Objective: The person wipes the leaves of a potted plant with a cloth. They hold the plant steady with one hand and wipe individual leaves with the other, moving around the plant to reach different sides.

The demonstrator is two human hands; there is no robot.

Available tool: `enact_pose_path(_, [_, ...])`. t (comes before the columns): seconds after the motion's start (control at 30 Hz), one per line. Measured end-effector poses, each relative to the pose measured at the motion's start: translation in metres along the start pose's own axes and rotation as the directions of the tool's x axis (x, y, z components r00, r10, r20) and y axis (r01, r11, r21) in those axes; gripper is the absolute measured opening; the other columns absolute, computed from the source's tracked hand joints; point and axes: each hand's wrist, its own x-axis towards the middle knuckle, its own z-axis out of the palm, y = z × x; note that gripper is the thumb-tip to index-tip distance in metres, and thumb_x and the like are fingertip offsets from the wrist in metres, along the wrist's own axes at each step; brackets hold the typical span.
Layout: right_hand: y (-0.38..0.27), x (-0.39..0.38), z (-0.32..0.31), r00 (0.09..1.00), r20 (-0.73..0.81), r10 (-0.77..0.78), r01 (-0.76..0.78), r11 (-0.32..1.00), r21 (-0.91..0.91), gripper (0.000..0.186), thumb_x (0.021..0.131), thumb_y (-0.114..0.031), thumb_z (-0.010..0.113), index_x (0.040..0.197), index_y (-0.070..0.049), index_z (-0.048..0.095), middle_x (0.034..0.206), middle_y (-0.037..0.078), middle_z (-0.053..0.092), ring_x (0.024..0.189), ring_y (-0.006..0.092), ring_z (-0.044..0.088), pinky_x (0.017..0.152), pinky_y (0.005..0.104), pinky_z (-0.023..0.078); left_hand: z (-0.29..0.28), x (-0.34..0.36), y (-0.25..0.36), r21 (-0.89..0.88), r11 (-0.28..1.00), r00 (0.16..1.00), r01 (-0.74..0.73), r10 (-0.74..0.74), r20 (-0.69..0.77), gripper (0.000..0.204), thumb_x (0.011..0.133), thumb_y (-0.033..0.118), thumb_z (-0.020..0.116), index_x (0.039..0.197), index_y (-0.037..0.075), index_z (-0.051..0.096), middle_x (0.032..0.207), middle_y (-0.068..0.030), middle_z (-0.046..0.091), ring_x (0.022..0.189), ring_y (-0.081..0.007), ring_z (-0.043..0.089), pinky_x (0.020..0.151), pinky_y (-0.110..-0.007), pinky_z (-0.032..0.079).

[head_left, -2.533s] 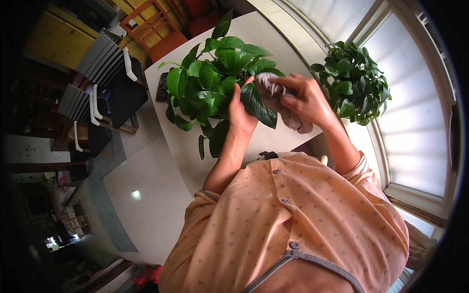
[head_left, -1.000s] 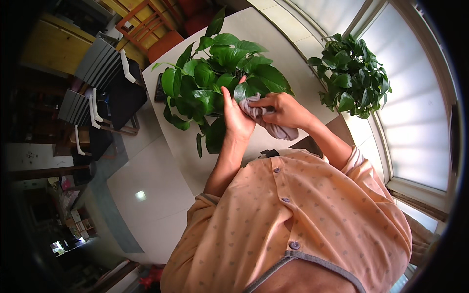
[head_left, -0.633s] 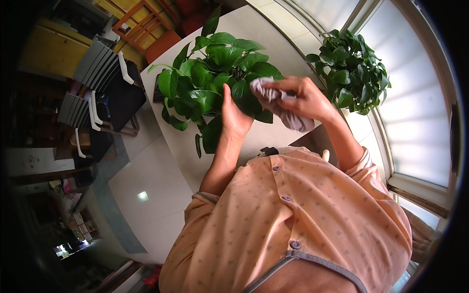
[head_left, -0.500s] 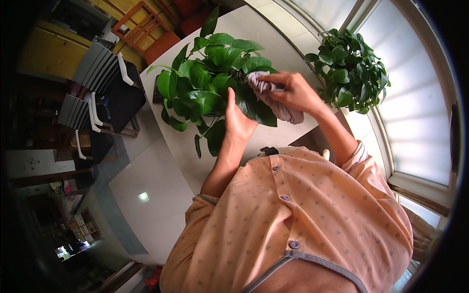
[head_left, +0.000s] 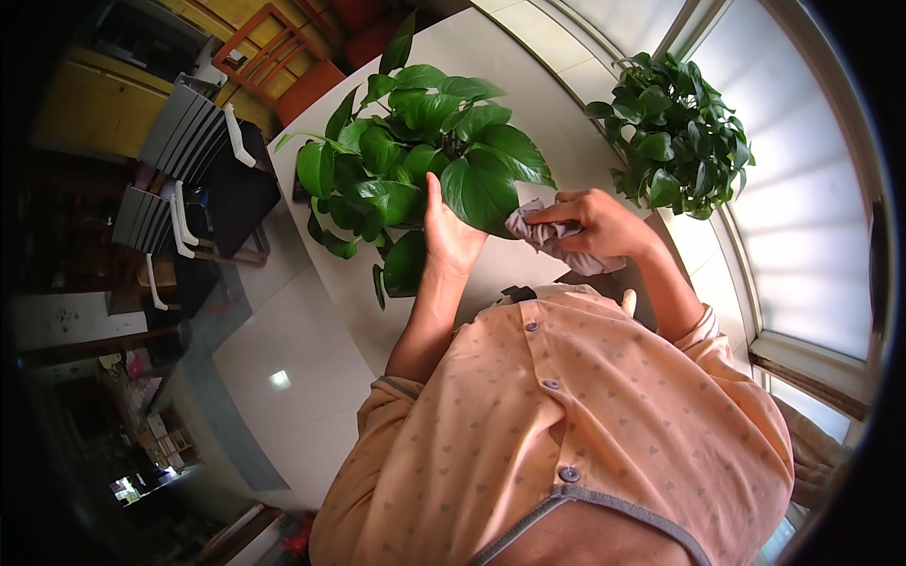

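A leafy green plant [head_left: 387, 165] covers much of the pale table [head_left: 349, 307]. My left hand [head_left: 451, 229] is open, its thumb upright and its palm against the underside of a large glossy leaf [head_left: 479, 196]; its other fingers are mostly hidden behind that leaf. My right hand [head_left: 597, 224] is closed on a crumpled greyish-mauve cloth [head_left: 544, 236] at the lower right tip of the same leaf.
A second plant [head_left: 672, 135] stands on a tiled ledge [head_left: 566, 42] beside frosted windows [head_left: 802, 236]. Grey-and-black chairs [head_left: 236, 198] and an orange wooden chair [head_left: 297, 85] flank the table. A small dark object [head_left: 300, 187] lies on the table's left edge.
Since half a second ago my right hand has moved down and to the right with the cloth, off the leaf's upper face. My left hand has shifted slightly left.
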Motion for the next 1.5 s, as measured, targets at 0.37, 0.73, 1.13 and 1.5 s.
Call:
enact_pose_path(0.37, [-0.007, 0.001, -0.063, 0.954, -0.224, 0.199, -0.156, 0.968, 0.196, 0.045, 0.069, -0.001, 0.061, 0.114, -0.005, 0.065, 0.096, 0.011, 0.064, 0.084, 0.0183, 0.061, 0.079, 0.0299, 0.049, -0.040, 0.004, -0.010, -0.384, 0.916, 0.957, 0.119, -0.003, 0.290, 0.055, 0.098, 0.047, 0.034, 0.135, 0.009, 0.048, 0.142, -0.0122, 0.044, 0.132, -0.0321, 0.040, 0.111, -0.052, 0.028])
enact_pose_path(0.73, [0.000, 0.072, -0.063, 0.991, -0.131, 0.028, -0.002, 0.980, 0.198, 0.046, 0.070, -0.004, 0.061, 0.115, -0.006, 0.065, 0.105, 0.015, 0.067, 0.091, 0.0214, 0.063, 0.087, 0.0304, 0.048, -0.056, 0.014, -0.022, -0.277, 0.950, 0.880, 0.144, 0.005, 0.475, 0.049, 0.094, 0.023, 0.043, 0.141, 0.009, 0.041, 0.146, -0.0149, 0.038, 0.135, -0.0390, 0.033, 0.112, -0.058, 0.022])
enact_pose_path(1.13, [0.022, 0.102, -0.049, 0.998, -0.069, -0.001, 0.002, 1.000, 0.016, 0.043, 0.071, -0.011, 0.068, 0.114, -0.011, 0.067, 0.099, 0.018, 0.068, 0.083, 0.0311, 0.065, 0.080, 0.0343, 0.050, -0.018, 0.039, -0.032, 0.124, 0.990, 0.998, -0.062, 0.060, 0.018, 0.055, 0.095, 0.045, 0.044, 0.143, 0.022, 0.034, 0.147, 0.0030, 0.037, 0.136, -0.0184, 0.030, 0.114, -0.044, 0.020])
enact_pose_path(1.5, [0.038, 0.092, -0.008, 0.992, -0.126, 0.005, -0.039, 0.962, -0.271, 0.048, 0.072, -0.022, 0.070, 0.120, -0.023, 0.064, 0.089, 0.013, 0.063, 0.078, 0.0346, 0.062, 0.070, 0.0413, 0.050, 0.020, 0.053, -0.034, 0.010, 0.978, 0.965, -0.208, 0.204, 0.162, 0.055, 0.099, 0.047, 0.034, 0.142, 0.013, 0.034, 0.142, -0.0097, 0.042, 0.132, -0.0258, 0.038, 0.112, -0.044, 0.029])
